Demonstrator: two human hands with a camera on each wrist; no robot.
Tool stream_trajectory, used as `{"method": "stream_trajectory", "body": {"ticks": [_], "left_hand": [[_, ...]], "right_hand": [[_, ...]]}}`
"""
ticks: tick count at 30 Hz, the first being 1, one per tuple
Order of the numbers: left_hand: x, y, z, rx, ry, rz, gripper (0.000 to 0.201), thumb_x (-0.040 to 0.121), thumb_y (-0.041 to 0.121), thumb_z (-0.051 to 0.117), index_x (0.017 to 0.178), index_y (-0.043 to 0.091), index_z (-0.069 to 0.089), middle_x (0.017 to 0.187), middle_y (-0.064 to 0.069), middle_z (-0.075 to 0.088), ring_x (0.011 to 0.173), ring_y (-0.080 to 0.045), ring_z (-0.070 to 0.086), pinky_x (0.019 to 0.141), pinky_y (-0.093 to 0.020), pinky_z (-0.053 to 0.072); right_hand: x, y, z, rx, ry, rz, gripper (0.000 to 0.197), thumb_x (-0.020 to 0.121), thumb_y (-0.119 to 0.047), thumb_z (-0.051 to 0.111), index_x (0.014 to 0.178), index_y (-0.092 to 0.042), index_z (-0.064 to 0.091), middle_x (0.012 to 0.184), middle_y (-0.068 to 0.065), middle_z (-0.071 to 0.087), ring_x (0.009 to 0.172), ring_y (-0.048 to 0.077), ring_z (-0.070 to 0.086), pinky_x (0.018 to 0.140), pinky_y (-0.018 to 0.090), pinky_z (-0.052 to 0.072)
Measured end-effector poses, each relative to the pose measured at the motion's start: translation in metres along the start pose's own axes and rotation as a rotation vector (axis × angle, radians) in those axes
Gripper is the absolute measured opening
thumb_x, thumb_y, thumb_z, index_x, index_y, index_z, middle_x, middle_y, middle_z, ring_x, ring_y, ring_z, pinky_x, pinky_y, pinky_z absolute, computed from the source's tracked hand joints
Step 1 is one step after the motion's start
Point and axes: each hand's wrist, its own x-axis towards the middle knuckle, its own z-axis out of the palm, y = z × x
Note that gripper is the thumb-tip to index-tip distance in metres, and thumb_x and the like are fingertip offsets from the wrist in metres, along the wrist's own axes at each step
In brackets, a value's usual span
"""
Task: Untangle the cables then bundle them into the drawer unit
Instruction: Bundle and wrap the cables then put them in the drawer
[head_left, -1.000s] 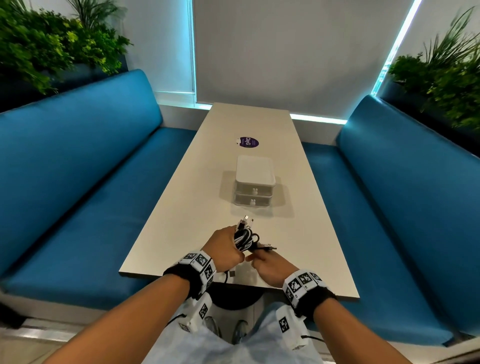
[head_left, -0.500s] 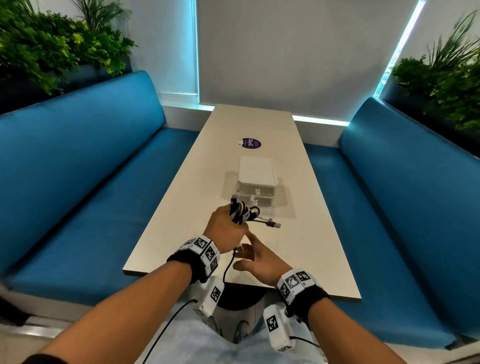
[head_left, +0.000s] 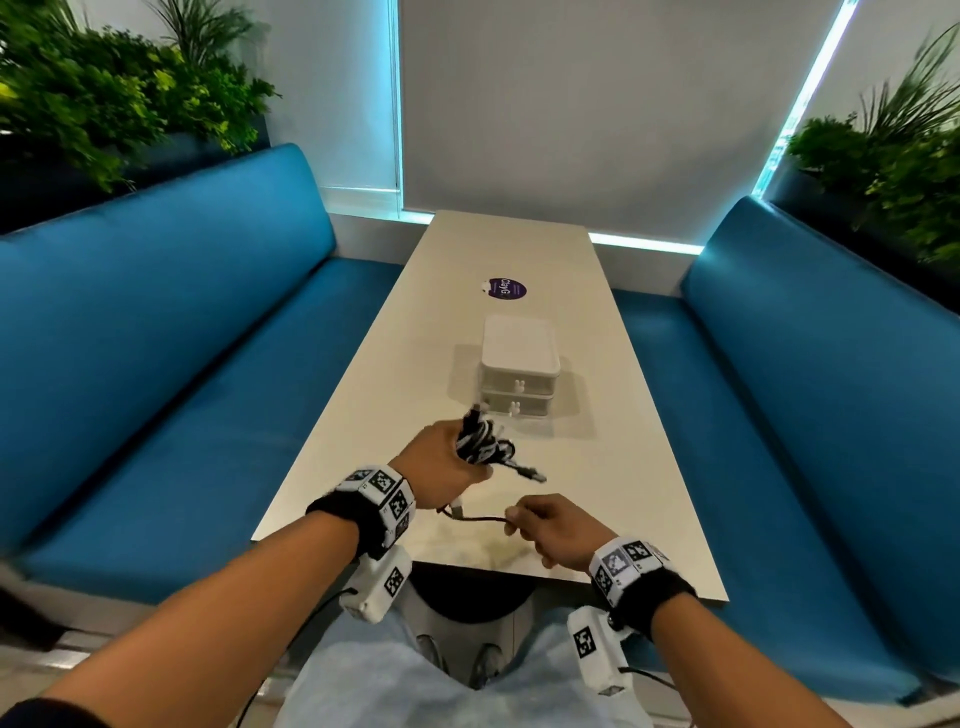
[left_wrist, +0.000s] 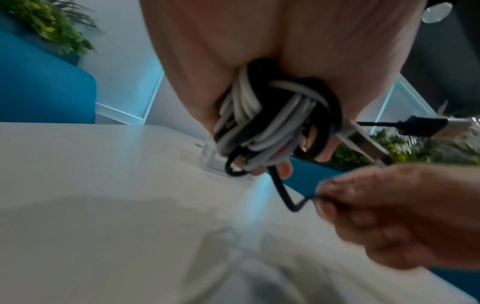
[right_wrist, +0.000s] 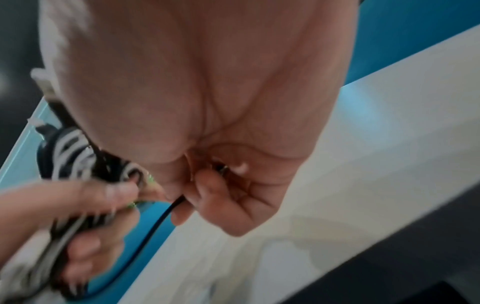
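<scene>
Since half a second ago, right hand (head_left: 558, 530) drawn back from the cable tangle (head_left: 480, 440), now pinching one black cable (head_left: 480, 518) pulled out from it. Left hand (head_left: 441, 465) wrapped round the black-and-white tangle, just in front of the white drawer unit (head_left: 519, 371). Both drawers shut, unit mid-table (head_left: 363, 415).

The head camera looks forward and down along a long pale table (head_left: 524, 249) between two blue benches (head_left: 171, 332), taking in both forearms from above. The left wrist camera sits very close under the left hand (left_wrist: 259, 51), facing along the palm toward the far end of the table. The right wrist camera does likewise under the right hand (right_wrist: 207, 92); each wrist view also catches the other hand.
</scene>
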Motion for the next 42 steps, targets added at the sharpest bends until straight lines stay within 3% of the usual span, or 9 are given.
{"method": "stream_trajectory", "body": {"ticks": [5,13,18,22,25,27,31,36,42], "left_hand": [[-0.014,-0.016,0.026,0.227,-0.207,0.017,0.018,0.076,0.025,0.074,0.089,0.022,0.062,0.087,0.007,0.067,0.081,-0.013,0.062,0.074,-0.03,0.049],[-0.019,-0.029,0.03,0.735,-0.275,0.148,0.026,0.082,0.034,0.061,0.105,0.024,0.055,0.096,-0.006,0.068,0.087,-0.03,0.063,0.071,-0.035,0.051],[-0.018,-0.019,0.029,1.009,-0.304,0.321,0.027,0.086,0.028,0.056,0.111,0.02,0.049,0.093,-0.01,0.067,0.082,-0.037,0.063,0.064,-0.035,0.04],[-0.019,-0.004,0.033,1.053,-0.312,0.504,0.033,0.087,0.017,0.054,0.12,0.018,0.051,0.095,-0.01,0.066,0.079,-0.037,0.063,0.062,-0.035,0.038],[-0.016,0.008,0.033,1.023,-0.276,0.616,0.038,0.087,0.011,0.057,0.125,0.015,0.056,0.116,-0.012,0.063,0.092,-0.037,0.063,0.073,-0.042,0.049],[-0.012,0.01,0.029,1.026,-0.207,0.6,0.039,0.09,0.014,0.055,0.129,0.016,0.053,0.123,-0.008,0.061,0.099,-0.032,0.061,0.081,-0.041,0.047],[-0.013,0.008,0.025,1.148,-0.213,0.646,0.024,0.087,0.024,0.046,0.104,0.018,0.062,0.08,0.001,0.067,0.069,-0.021,0.063,0.062,-0.03,0.041],[-0.011,-0.011,0.038,1.268,-0.144,0.783,0.016,0.076,0.023,0.071,0.085,0.014,0.061,0.063,0.0,0.061,0.053,-0.021,0.057,0.053,-0.028,0.041],[-0.009,-0.018,0.054,1.315,-0.05,0.675,0.016,0.068,0.019,0.075,0.079,0.014,0.063,0.059,0.0,0.059,0.049,-0.021,0.055,0.051,-0.029,0.041]], "right_hand": [[0.004,0.002,-0.005,0.265,-0.008,0.016,0.022,0.094,0.004,0.042,0.079,-0.007,0.055,0.061,0.003,0.04,0.055,0.016,0.037,0.054,0.026,0.036],[-0.001,0.015,-0.011,0.285,-0.011,0.044,0.023,0.098,0.001,0.041,0.106,-0.008,0.06,0.09,0.007,0.071,0.073,0.015,0.065,0.067,0.023,0.049],[0.006,0.003,-0.026,0.096,0.142,-0.033,0.034,0.097,-0.043,0.053,0.121,-0.019,0.059,0.12,0.001,0.066,0.106,0.013,0.063,0.098,0.037,0.049],[0.007,-0.03,-0.037,-0.087,-0.078,-0.102,0.07,0.075,-0.068,0.065,0.132,-0.029,0.054,0.126,-0.011,0.063,0.118,0.006,0.057,0.107,0.032,0.04],[0.01,-0.041,-0.033,-0.064,-0.239,-0.077,0.082,0.061,-0.077,0.07,0.127,-0.031,0.054,0.121,-0.005,0.067,0.113,0.011,0.063,0.105,0.038,0.045],[0.012,-0.037,-0.026,0.149,-0.311,-0.069,0.092,0.055,-0.071,0.08,0.124,-0.014,0.057,0.117,0.007,0.068,0.108,0.02,0.066,0.099,0.039,0.05],[0.007,-0.035,-0.015,0.289,-0.489,0.071,0.1,0.052,-0.057,0.089,0.123,0.005,0.055,0.099,0.014,0.068,0.089,0.026,0.068,0.08,0.035,0.057],[-0.001,-0.032,-0.003,0.095,-0.407,0.232,0.047,0.065,-0.028,0.088,0.103,-0.009,0.067,0.091,0.01,0.064,0.076,0.02,0.064,0.072,0.04,0.058],[0.002,-0.036,0.009,-0.248,-0.139,0.19,0.012,0.066,-0.018,0.077,0.067,-0.017,0.065,0.07,0.0,0.066,0.063,0.02,0.066,0.056,0.027,0.057]]}}
